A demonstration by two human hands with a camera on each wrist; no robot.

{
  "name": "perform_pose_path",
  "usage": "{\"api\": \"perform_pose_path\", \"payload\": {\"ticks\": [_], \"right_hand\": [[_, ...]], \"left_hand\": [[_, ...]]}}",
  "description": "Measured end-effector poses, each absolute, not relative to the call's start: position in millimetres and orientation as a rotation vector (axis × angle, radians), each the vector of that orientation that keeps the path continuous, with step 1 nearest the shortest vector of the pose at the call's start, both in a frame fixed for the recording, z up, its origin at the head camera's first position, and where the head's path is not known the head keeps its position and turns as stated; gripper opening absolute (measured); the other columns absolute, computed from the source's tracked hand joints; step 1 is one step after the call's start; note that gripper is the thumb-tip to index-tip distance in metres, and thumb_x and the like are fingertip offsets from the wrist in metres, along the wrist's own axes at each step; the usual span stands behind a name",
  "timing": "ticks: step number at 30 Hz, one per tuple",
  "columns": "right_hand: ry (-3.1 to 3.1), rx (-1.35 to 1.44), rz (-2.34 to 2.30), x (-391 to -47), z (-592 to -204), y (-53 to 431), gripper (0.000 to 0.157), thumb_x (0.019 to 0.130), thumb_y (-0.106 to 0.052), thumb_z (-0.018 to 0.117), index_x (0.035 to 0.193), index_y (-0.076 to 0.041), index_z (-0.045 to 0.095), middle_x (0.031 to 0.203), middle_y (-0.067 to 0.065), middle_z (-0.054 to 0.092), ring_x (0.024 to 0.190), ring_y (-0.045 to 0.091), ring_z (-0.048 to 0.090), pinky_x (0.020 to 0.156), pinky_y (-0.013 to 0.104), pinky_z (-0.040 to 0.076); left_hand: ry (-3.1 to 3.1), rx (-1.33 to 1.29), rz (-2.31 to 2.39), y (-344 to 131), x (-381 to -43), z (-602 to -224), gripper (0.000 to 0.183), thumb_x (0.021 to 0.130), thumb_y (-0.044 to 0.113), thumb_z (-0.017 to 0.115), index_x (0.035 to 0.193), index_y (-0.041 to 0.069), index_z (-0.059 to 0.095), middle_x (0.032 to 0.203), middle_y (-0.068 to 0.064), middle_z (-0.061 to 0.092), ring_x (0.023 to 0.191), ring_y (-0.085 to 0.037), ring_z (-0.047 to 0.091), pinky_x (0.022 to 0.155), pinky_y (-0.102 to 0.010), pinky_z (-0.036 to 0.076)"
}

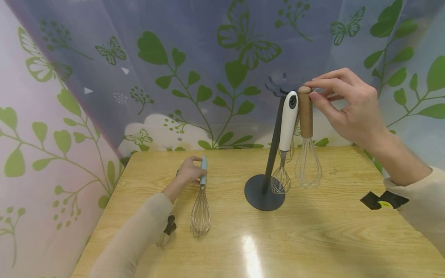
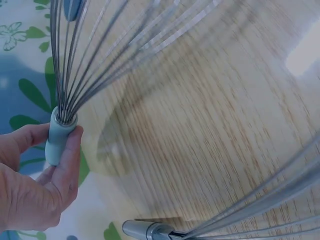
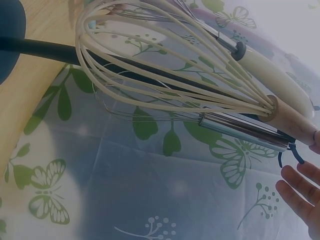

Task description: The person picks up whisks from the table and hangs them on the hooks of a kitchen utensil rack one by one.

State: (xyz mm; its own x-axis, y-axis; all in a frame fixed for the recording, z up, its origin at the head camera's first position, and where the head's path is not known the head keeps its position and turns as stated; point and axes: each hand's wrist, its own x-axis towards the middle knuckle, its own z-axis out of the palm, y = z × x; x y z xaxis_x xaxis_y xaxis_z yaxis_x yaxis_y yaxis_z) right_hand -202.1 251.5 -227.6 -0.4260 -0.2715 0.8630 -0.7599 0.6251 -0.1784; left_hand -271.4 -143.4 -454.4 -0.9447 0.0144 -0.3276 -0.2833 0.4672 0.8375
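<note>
My left hand (image 1: 190, 170) holds the light blue handle of a whisk (image 1: 200, 216), its wires pointing toward me. In the left wrist view, the fingers and thumb pinch that handle (image 2: 57, 142). At the stand's top, my right hand (image 1: 351, 104) pinches the upper end of a wooden-handled whisk (image 1: 306, 119), which hangs wires down. Right beside it a white-handled whisk (image 1: 287, 123) hangs on the dark utensil stand (image 1: 272, 154). The right wrist view shows a metal-handled whisk (image 3: 245, 131) hanging behind the wooden one, near my outstretched fingers (image 3: 295, 200).
Another whisk (image 2: 145, 229) lies on the table by my left arm, mostly hidden by the sleeve in the head view. The stand's round base (image 1: 255, 197) rests on the wooden table (image 1: 222, 255). A leaf-and-butterfly patterned cloth (image 1: 194, 42) hangs behind the table.
</note>
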Motion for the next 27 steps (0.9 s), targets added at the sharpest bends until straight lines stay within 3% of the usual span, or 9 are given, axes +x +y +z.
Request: {"api": "perform_pose_path", "payload": {"ticks": [6, 27], "right_hand": [[-1.985, 0.802, 0.722, -201.3, -228.4, 252.4, 0.019, 0.096, -0.002, 0.075, 0.114, 0.000, 0.079, 0.112, 0.018, 0.072, 0.099, -0.021, 0.054, 0.086, -0.003, 0.045], [-1.978, 0.810, 0.727, -202.2, -229.5, 252.4, 0.019, 0.096, -0.002, 0.075, 0.114, 0.000, 0.079, 0.112, 0.020, 0.072, 0.098, -0.022, 0.054, 0.085, -0.002, 0.046]], "left_hand": [[2.449, -0.223, 1.491, -139.7, -269.3, -448.7, 0.065, 0.095, 0.003, 0.071, 0.155, 0.007, 0.045, 0.135, -0.031, 0.062, 0.114, -0.045, 0.072, 0.089, -0.048, 0.067], [2.541, -0.119, 1.571, -138.3, -267.1, -445.9, 0.064, 0.094, 0.003, 0.073, 0.153, 0.006, 0.048, 0.125, -0.029, 0.069, 0.098, -0.038, 0.077, 0.071, -0.037, 0.069]]}}
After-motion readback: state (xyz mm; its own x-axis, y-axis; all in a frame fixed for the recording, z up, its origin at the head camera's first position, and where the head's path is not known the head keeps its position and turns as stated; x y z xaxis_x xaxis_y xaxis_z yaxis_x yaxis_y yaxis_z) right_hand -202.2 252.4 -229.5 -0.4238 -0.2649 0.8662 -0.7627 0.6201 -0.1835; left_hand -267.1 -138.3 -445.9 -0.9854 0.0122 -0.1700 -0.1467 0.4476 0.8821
